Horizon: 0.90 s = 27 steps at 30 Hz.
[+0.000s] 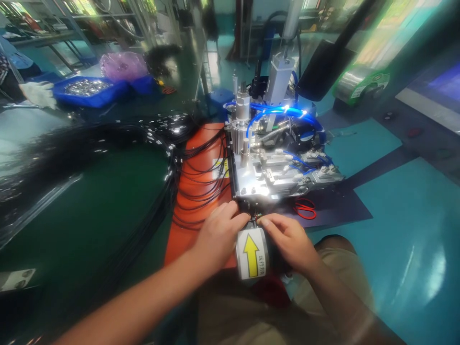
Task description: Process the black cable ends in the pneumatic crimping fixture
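- Currently, both bare hands meet at the front edge of the silver machine (287, 163), fingertips near each other.
- Left hand (220, 230): fingers curled, thumb and forefinger reaching toward the small wire ends (256, 216). Its grip looks drawn together, but whether it closes on a wire I cannot tell.
- Right hand (289, 237): thumb and forefinger close together just beside the same spot; whether this grip pinches anything cannot be made out either.
- The small wire ends sit between the two sets of fingertips, just above the rounded part (268, 249) in view, too tiny to count.
- That rounded part bears a white label (242, 261) with a yellow arrow pointing toward the hands and machine.
- Left of the machine, thin black cables (201, 194) spread across an orange sheet (185, 235).
- More dark cables run in a thick loop on the dark green tabletop (118, 191).
- Red loop handles (305, 209) lie near the right hand, beside the machine; bright blue tubes (287, 111) arch over it.
- Farther off at left, a blue tray (91, 99) holds shiny small parts (86, 87), next to a pink bag (122, 66) and a white glove (39, 93).
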Available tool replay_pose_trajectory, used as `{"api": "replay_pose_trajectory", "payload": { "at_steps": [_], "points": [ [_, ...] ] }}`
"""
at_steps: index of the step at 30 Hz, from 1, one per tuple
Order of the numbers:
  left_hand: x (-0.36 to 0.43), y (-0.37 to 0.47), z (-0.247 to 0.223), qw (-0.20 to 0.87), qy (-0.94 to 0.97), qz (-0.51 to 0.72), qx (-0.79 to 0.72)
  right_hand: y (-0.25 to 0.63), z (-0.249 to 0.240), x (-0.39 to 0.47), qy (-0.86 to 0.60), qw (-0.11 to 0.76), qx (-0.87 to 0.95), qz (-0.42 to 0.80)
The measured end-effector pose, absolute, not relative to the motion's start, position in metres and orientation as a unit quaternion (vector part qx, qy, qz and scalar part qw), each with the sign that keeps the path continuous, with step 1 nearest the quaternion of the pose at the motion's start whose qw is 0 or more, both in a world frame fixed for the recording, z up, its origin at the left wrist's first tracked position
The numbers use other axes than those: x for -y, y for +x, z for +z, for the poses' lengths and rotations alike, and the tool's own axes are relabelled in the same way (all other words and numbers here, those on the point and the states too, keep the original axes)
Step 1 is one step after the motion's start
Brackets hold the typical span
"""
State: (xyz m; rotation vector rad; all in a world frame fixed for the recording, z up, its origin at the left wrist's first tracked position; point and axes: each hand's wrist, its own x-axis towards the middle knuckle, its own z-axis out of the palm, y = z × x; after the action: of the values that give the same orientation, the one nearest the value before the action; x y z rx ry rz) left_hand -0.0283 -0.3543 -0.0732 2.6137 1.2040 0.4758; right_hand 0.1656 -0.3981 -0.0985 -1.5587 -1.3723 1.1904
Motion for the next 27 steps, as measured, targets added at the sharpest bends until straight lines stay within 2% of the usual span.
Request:
{"api": "replay_pose_trajectory", "payload": {
  "at_steps": [5,13,27],
  "points": [
    [0.354,-0.030,-0.077,0.124,0.889,0.178,-0.404,0.163,-0.102,0.398,-0.612,0.399,0.484,0.481],
    [0.354,-0.030,-0.078,0.135,0.887,0.189,-0.399,0.167,-0.097,0.397,-0.644,0.435,0.560,0.286],
    [0.355,-0.030,-0.078,0.133,0.884,0.209,-0.397,0.165,-0.107,0.403,-0.603,0.461,0.619,0.204]
  ]
}}
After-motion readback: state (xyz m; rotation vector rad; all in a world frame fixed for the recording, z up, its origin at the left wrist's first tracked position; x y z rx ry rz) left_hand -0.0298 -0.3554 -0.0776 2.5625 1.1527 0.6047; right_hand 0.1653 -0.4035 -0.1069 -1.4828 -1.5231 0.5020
